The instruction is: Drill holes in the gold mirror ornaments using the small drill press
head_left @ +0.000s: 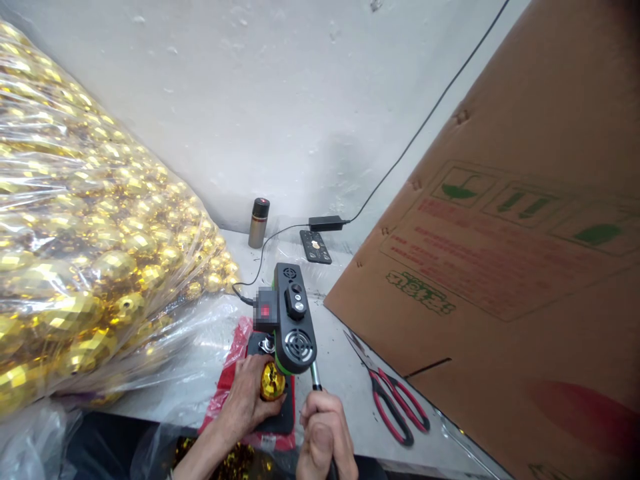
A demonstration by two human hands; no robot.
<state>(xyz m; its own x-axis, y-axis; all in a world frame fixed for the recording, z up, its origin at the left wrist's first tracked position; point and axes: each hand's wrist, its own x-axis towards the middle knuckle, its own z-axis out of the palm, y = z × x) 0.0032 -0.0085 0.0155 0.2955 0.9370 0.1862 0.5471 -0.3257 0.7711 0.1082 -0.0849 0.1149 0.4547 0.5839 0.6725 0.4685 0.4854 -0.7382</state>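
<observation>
My left hand (245, 397) is closed round a shiny gold faceted ball (273, 381), holding it low under the head of a black bench machine (296, 320). The machine has round vents on top and a power cable at its left side. My right hand (326, 427) is wrapped round the dark grip of a lever handle (315, 377) with a metal shaft, just right of the ball. The machine's black base (284, 419) rests on a red plastic sheet (226, 383); whatever lies between ball and machine head is hidden.
A big clear bag of gold balls (115, 267) fills the left. Red-handled scissors (395, 407) lie beside a large cardboard box (500, 280) on the right. Toward the wall are a spray-can-like cylinder (259, 223), a phone (316, 247) and a black power adapter (326, 223) with its cable.
</observation>
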